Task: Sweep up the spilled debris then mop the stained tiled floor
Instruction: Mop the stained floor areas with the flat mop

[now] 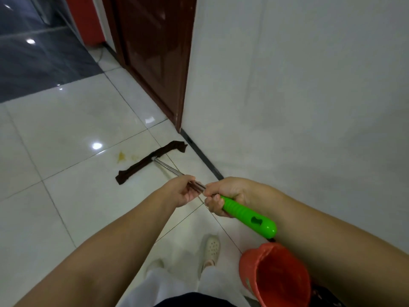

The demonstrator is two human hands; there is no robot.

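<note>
flat mop (152, 161): dark brown cloth head lying flat on the white tiled floor (66, 196), set at a slant, its far end near the black skirting strip (202, 156) at the foot of the white wall (298, 96); metal shaft rising from the middle of the head toward the person
green handle grip (250, 214): ribbed plastic with a hanging slot, at the near end of the shaft
right hand (228, 196): clenched around the upper part of the green grip where it meets the metal shaft
left hand (180, 191): fingers curled loosely about the metal shaft, just ahead of the right hand; whether it grips firmly, cannot tell
yellow stain (124, 157): splotch on a tile just beyond the mop head, close to its near-left half, not covered by the cloth
orange-red bucket (274, 273): on the floor at lower right, beneath the right forearm, rim facing up
dark brown door (155, 52): closed, beside the wall corner
white perforated shoes (211, 248): on the tiles below the hands, with white trouser legs
</note>
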